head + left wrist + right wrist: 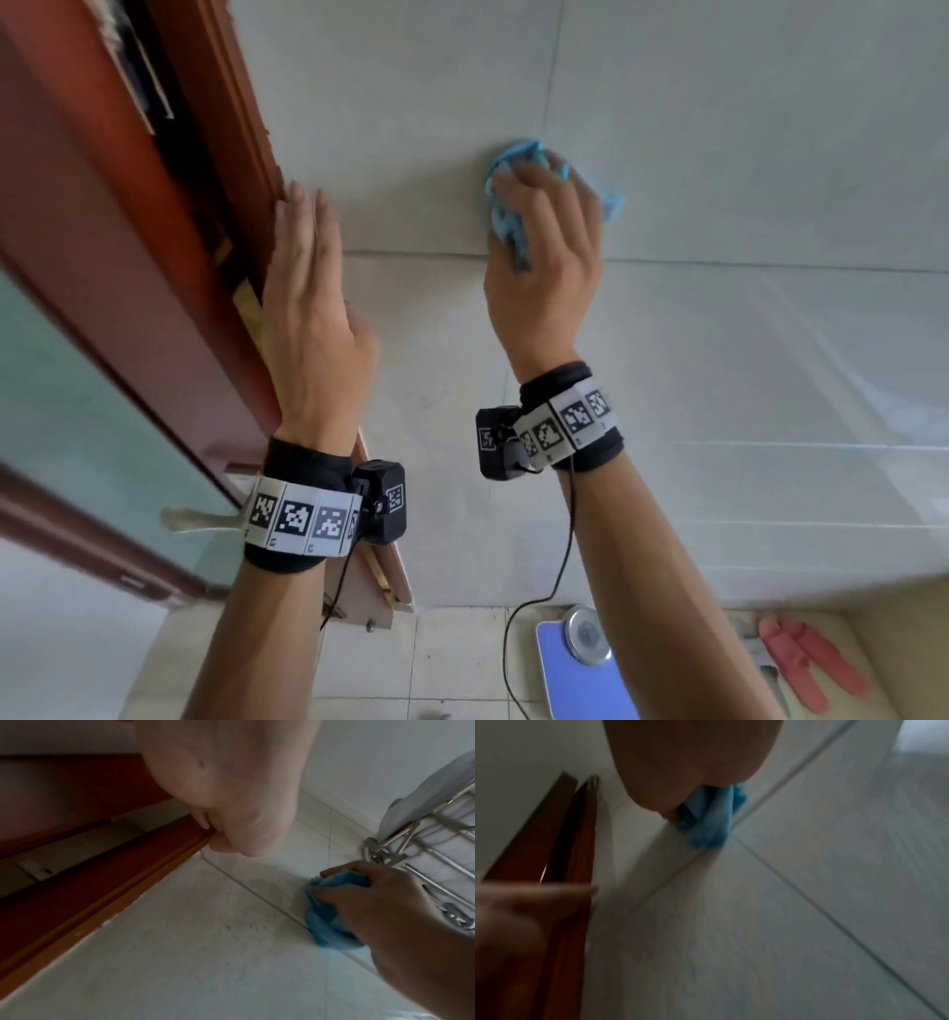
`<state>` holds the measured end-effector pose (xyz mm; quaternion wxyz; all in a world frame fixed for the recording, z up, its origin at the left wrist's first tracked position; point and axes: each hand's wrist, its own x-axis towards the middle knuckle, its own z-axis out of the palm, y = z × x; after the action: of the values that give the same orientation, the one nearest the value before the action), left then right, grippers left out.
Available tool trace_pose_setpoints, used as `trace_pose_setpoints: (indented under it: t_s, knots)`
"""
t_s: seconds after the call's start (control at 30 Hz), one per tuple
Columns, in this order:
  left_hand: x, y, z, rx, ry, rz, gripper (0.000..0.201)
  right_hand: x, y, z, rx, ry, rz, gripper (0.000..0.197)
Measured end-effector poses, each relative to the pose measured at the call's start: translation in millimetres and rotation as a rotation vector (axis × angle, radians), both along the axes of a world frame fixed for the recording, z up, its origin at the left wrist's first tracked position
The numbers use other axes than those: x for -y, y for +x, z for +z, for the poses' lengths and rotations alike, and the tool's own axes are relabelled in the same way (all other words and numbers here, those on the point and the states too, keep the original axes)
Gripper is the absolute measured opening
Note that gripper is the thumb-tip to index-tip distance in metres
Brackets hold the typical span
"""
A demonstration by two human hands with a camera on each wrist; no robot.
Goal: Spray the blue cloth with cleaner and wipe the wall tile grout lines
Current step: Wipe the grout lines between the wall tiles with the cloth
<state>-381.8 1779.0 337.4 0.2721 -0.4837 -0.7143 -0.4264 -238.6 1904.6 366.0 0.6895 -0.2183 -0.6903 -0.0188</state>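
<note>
My right hand [544,226] grips a bunched blue cloth [508,226] and presses it against the pale wall tile, just above a horizontal grout line [421,253]. In the left wrist view the blue cloth [326,923] lies right on a grout line [257,896] under that hand. The right wrist view shows the blue cloth [708,817] bulging out below the palm near a crossing of grout lines. My left hand [308,267] is flat with straight fingers, resting against the wall beside the red-brown door frame [169,216]. It holds nothing. No spray bottle is in view.
The door frame [77,882] runs along the left of the tiles. A metal wire rack [424,845] with white cloth hangs to the right. Below, on the floor, lie a blue scale [585,668] and pink rubber gloves [811,663].
</note>
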Motion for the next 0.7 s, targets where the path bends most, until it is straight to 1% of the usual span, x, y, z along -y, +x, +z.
trace_pose_setpoints:
  t_s: [0.07, 0.13, 0.2, 0.23, 0.27, 0.3, 0.37, 0.4, 0.5, 0.57, 0.6, 0.63, 0.7]
  knots:
    - [4.8, -4.3, 5.2, -0.011, -0.019, 0.057, 0.085, 1.7, -14.0, -22.3, 0.105, 0.072, 0.0, 0.029]
    - [8.9, -9.7, 10.0, -0.026, -0.01, 0.101, 0.083, 7.8, -23.4, -58.0, 0.285, 0.156, 0.059, 0.03]
    - [11.5, -13.8, 11.7, -0.024, -0.004, 0.107, 0.079, 14.9, -26.9, -91.5, 0.49, 0.217, 0.116, 0.029]
    - [12.9, -15.0, 11.1, -0.013, -0.01, 0.096, 0.078, 16.8, -27.2, -101.7, 0.553, 0.233, 0.138, 0.029]
    - [14.5, -16.3, 10.0, -0.003, -0.022, 0.086, 0.078, 18.3, -27.3, -105.1, 0.578, 0.233, 0.157, 0.028]
    - [16.2, -17.2, 8.6, 0.005, -0.039, 0.077, 0.079, 19.7, -27.3, -101.1, 0.561, 0.225, 0.171, 0.027]
    - [18.2, -19.1, 5.3, 0.007, -0.066, 0.052, 0.083, 23.0, -28.2, -72.3, 0.436, 0.226, 0.167, 0.022]
    - [18.6, -20.0, 3.3, 0.007, -0.071, 0.04, 0.085, 24.0, -28.1, -50.0, 0.36, 0.238, 0.15, 0.019]
    - [17.3, -22.9, -1.1, 0.015, -0.058, 0.03, 0.089, 19.2, -34.5, 26.1, 0.162, 0.266, 0.085, 0.019]
    - [16.9, -25.0, -2.8, 0.029, -0.047, 0.01, 0.09, 10.0, -44.7, 63.8, 0.067, 0.249, 0.022, 0.022]
    - [16.8, -26.9, -3.6, 0.031, -0.04, -0.003, 0.091, 7.0, -49.9, 73.8, 0.041, 0.237, -0.009, 0.023]
    - [17.1, -29.1, -4.2, 0.028, -0.032, -0.022, 0.091, 6.0, -54.3, 75.4, 0.032, 0.217, -0.031, 0.023]
    - [17.7, -35.4, -5.2, 0.02, -0.01, -0.071, 0.09, 11.8, -62.1, 58.8, 0.066, 0.195, -0.049, 0.025]
